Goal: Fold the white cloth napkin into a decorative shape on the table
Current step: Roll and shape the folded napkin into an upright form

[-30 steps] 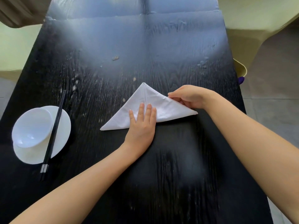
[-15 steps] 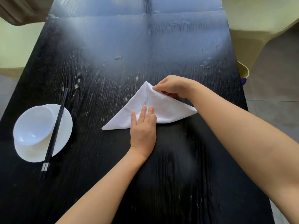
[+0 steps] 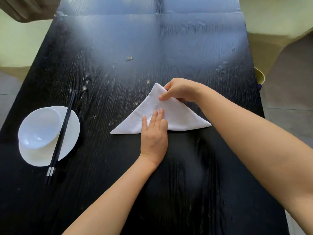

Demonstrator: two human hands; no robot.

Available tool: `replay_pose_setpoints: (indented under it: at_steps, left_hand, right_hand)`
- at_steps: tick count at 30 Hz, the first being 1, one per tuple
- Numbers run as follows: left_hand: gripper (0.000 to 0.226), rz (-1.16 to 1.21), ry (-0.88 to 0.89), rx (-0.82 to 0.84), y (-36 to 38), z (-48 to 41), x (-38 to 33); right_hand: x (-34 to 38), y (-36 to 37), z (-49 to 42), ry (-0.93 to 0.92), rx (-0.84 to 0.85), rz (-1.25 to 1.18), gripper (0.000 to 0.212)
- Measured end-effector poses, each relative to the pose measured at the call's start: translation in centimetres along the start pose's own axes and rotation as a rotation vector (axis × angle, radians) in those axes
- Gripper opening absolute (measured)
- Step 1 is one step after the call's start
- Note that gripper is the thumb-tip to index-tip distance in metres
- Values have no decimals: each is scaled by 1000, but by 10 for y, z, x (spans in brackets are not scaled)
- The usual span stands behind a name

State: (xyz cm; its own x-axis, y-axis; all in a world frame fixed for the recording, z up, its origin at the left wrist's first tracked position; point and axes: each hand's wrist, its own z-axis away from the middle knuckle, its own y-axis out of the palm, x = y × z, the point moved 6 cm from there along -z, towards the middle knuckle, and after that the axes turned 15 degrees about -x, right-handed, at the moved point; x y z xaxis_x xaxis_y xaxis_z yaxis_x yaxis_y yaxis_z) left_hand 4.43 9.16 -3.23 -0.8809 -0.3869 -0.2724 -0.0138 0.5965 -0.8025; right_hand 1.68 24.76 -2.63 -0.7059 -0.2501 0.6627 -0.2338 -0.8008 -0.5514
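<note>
Napkin [image 3: 183, 119] lies folded into a white triangle at the centre of the frame on the black table [image 3: 118, 192], apex pointing away, a crease running down its middle. The right hand [image 3: 181, 89], which a second ago sat low on the triangle's right slope, is now up by the apex, its fingers curled over the upper right edge and the thumb pressed on the cloth at the crease, pinching that flap. The left hand [image 3: 155, 136] has stayed put, flat with straight fingers pressing the lower middle of the napkin. At the left of the frame, as before, a white bowl [image 3: 39, 128] sits on a white plate [image 3: 71, 133] with black chopsticks [image 3: 61, 136] laid across.
</note>
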Motion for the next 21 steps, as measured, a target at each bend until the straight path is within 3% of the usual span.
replay_pose_setpoints:
  at_steps: [3,7,9,13,17,21]
  left_hand:
    - [18,266,-156,30,-7,5,4]
    - [72,453,-616,-27,-22,-3,30]
    - [80,466,-740,-16,-24,-13,39]
    - [76,517,-722,14,-26,-26,42]
    - [64,556,-718,-72,-39,-26,48]
    - [51,682,-768,-93,-51,-31,53]
  right_hand:
    - [2,2,3,-20,-10,-84,22]
    - [10,3,14,-44,92,-237,15]
    - [20,5,22,-67,139,-296,8]
    - [41,9,32,-122,175,-380,12]
    - [58,9,43,-162,182,-410,18]
    - [72,9,50,-191,171,-480,8]
